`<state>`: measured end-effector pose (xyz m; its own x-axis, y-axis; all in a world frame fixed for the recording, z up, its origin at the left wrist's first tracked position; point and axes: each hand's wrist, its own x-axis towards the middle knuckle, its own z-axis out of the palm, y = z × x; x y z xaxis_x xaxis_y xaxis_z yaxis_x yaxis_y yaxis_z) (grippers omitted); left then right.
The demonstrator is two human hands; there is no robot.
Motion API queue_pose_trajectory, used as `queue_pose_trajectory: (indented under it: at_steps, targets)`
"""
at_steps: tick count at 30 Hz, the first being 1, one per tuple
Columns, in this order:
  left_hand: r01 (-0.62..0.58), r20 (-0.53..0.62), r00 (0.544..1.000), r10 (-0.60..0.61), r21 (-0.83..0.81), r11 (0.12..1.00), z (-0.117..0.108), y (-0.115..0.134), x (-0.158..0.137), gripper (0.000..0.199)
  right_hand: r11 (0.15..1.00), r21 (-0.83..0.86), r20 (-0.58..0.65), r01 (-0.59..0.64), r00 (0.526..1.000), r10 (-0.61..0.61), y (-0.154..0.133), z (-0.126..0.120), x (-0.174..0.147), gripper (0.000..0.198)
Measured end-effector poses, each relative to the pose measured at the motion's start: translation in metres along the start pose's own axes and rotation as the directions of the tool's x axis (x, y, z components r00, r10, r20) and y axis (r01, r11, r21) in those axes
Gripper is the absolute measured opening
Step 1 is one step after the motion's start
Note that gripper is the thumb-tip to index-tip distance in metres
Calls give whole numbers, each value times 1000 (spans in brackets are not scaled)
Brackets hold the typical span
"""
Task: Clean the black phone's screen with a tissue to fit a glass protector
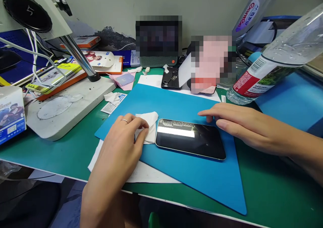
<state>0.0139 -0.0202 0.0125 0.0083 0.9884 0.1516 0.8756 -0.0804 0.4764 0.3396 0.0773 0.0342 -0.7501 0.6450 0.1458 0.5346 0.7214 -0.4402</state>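
Curling left hand [123,140] over crumpled white tissue [151,120], thumb and index bent in close together at near side of it; cannot tell if clamped on tissue or just resting on top. Wearing thin silver-coloured ring [124,120] on same hand. Holding right hand [243,125] palm down by far right corner of black-screened smartphone with pale metal rim [191,145], index stretched out to the left, thumb apart below it, nothing gripped; cannot tell if touching phone edge. Find phone lying flat, screen up, between both hands, just right of tissue, on bright blue flat mat [176,101]. Note white light streak across upper left of screen. See mat lying skewed over white paper sheet [153,174], on green tabletop [267,194].

Left of mat: see small printed white-and-blue sachet [107,109] with second crumpled tissue [112,98] on top, then pale stand base [73,108] with upright chrome post [78,54]. Behind mat: see black phone-shaped piece [168,81] and dark green speaker-like box [153,62]. Right rear: see clear plastic bottle with red-and-white label [257,78], behind right hand.
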Motion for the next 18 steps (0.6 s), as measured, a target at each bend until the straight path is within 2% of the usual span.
queue_pose_trajectory:
  at_steps: [8, 15, 18]
  targets:
    - [24, 19, 1000, -24, 7, 1000, 0, -1, 0, 27, 998, -52, -21, 18, 1000, -19, -3, 3, 1, 41]
    - [27, 52, 998, -30, 48, 998, 3, 0, -1, 27, 997, -67, -4, 49, 999, -49, -1, 7, 2, 42]
    - [31, 30, 999, -33, 65, 997, 1, 2, 0, 30, 995, -74, -2, 60, 998, -60, -3, 8, 3, 43]
